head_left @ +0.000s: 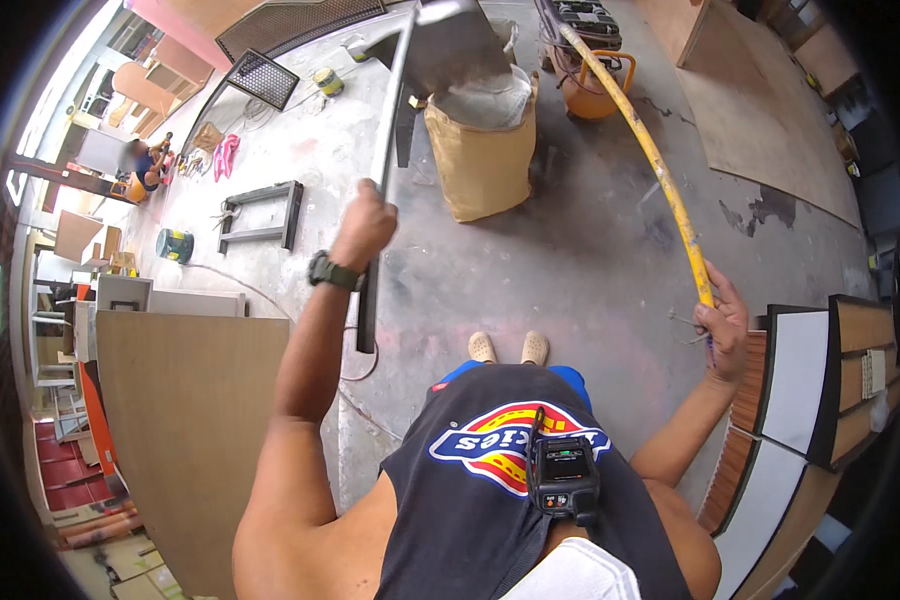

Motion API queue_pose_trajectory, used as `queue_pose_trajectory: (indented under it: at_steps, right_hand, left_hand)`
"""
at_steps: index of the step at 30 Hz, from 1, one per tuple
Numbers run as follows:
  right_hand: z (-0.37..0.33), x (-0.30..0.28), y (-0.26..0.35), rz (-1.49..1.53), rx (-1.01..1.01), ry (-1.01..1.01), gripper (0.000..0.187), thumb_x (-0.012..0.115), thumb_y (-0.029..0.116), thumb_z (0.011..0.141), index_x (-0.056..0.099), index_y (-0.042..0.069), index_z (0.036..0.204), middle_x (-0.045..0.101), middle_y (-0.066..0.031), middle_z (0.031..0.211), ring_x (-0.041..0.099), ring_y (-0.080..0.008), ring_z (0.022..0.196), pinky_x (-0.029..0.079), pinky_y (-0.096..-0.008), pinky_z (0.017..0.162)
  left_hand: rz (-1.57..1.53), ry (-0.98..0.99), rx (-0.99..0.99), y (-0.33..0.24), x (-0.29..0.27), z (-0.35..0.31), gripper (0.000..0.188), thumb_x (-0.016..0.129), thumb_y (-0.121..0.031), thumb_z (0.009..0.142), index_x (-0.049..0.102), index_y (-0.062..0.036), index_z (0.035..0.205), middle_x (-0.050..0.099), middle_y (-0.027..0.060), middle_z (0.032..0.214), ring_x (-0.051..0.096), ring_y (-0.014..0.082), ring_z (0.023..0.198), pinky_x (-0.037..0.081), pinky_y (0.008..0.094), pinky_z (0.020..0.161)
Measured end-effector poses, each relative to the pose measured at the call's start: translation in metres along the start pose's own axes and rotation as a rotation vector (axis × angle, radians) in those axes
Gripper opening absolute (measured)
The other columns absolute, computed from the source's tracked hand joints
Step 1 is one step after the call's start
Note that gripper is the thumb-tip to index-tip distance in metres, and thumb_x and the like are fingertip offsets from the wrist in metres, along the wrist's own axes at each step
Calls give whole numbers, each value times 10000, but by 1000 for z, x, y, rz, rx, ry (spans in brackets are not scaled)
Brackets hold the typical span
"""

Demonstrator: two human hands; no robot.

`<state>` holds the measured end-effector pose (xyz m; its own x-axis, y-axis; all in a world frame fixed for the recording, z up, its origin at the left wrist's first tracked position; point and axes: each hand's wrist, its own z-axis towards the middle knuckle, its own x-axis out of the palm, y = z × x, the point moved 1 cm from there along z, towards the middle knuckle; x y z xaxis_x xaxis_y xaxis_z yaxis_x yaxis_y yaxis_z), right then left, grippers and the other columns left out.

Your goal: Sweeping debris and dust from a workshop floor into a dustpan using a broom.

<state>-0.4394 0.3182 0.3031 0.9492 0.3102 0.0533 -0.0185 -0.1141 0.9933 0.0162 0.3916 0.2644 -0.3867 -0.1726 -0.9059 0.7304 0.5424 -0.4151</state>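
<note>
Wearing black sleeveless cloth shirt (435,525), red-yellow-blue print (492,440); on it, black boxy device (564,482); beyond its hem, blue legwear (572,379), beige clogs (482,347); left of it, dark-green wristwatch (332,271).

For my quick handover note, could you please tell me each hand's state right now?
Left hand: closed, holding a long metal bar.
Right hand: closed, holding the near end of a yellow pole.

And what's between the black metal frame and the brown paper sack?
In the head view, the left hand and the long metal bar it grips cross between the black metal frame and the brown paper sack, above concrete floor.
</note>
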Motion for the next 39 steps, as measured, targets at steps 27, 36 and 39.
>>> queue_pose_trajectory:
  at_steps: [27, 36, 39]
  right_hand:
    - [26, 31, -55, 158, -48, 48, 520, 528, 95, 684, 416, -48, 1172, 427, 34, 612, 349, -28, 527, 276, -157, 488]
    - [-13, 26, -154, -128, 166, -240, 179, 564, 159, 693, 571, 55, 839, 467, 35, 621, 414, -55, 541, 339, -210, 483]
    - [-76, 23, -198, -95, 296, -390, 116, 575, 159, 716, 566, 58, 774, 468, 36, 609, 419, -60, 548, 348, -224, 488]
  left_hand:
    - [-493, -70, -119, 13, -57, -32, 414, 592, -140, 759, 385, 42, 1068, 453, 4, 541, 375, 53, 392, 285, 214, 337]
    - [-1225, 118, -145, 171, -6, -23, 140, 512, -161, 810, 425, -131, 704, 321, -75, 496, 294, 32, 369, 228, 178, 310]
    - [-1284, -108, -450, 136, 2, -38, 203, 559, -257, 788, 404, -157, 704, 328, -60, 524, 286, 41, 386, 223, 181, 322]
